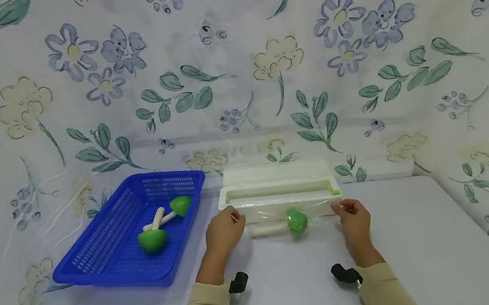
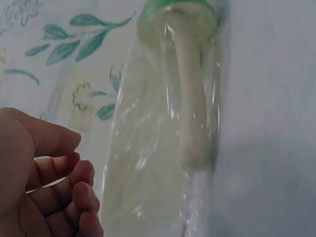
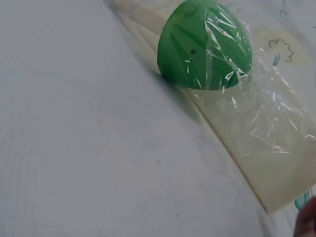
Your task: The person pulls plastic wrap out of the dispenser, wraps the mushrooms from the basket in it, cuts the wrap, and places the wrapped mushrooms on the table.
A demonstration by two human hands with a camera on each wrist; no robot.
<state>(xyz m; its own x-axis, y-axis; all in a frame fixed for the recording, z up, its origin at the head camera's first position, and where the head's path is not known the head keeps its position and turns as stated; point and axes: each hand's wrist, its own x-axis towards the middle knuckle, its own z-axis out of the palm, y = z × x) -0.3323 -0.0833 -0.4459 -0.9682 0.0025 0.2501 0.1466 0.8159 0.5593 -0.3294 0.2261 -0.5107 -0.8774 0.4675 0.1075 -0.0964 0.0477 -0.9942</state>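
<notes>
A toy mushroom (image 1: 297, 221) with a green cap and pale stem lies before a cream cling film dispenser (image 1: 280, 187), covered by clear film (image 3: 266, 118). My left hand (image 1: 225, 229) is at the dispenser's left front corner. In the left wrist view, its fingers (image 2: 86, 197) are loosely curled, with nothing visible between them and the thumb. At the right front corner, my right hand (image 1: 356, 223) has its thumb close to the dispenser; whether it pinches film is unclear. Only a fingertip (image 3: 307, 219) of it shows in the right wrist view.
To the left stands a blue plastic basket (image 1: 95, 255) holding two more green-capped toy mushrooms (image 1: 152, 240). A green piece (image 1: 336, 192) sits at the dispenser's right end. The table (image 1: 294, 296) is covered in white, and a floral cloth (image 1: 229, 68) hangs behind.
</notes>
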